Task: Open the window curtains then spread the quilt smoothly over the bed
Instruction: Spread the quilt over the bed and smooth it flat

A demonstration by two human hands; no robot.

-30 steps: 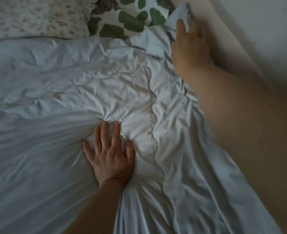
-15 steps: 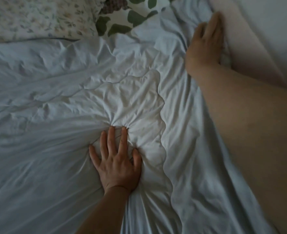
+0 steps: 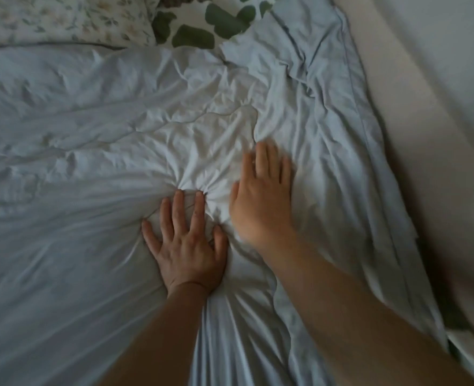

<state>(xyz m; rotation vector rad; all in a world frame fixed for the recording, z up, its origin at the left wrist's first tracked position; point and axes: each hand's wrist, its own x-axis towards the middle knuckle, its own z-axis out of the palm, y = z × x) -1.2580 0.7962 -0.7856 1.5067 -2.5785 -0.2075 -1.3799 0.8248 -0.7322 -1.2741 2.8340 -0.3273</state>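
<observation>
The left hand [image 3: 187, 246] presses flat, fingers spread, into the wrinkled pale-blue cotton quilt [image 3: 77, 218] covering the bed, creases radiating from its fingertips. Just beside it the right hand [image 3: 263, 196], blurred, lies flat with straight fingers on the quilt. Beyond both hands sit a floral pillow [image 3: 63, 20] and a green-leaf-patterned pillow [image 3: 202, 23].

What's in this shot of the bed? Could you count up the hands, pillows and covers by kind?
Hands: 2, left hand and right hand
Pillows: 2, floral pillow and green-patterned pillow
Covers: 1, the quilt
Total: 5
</observation>
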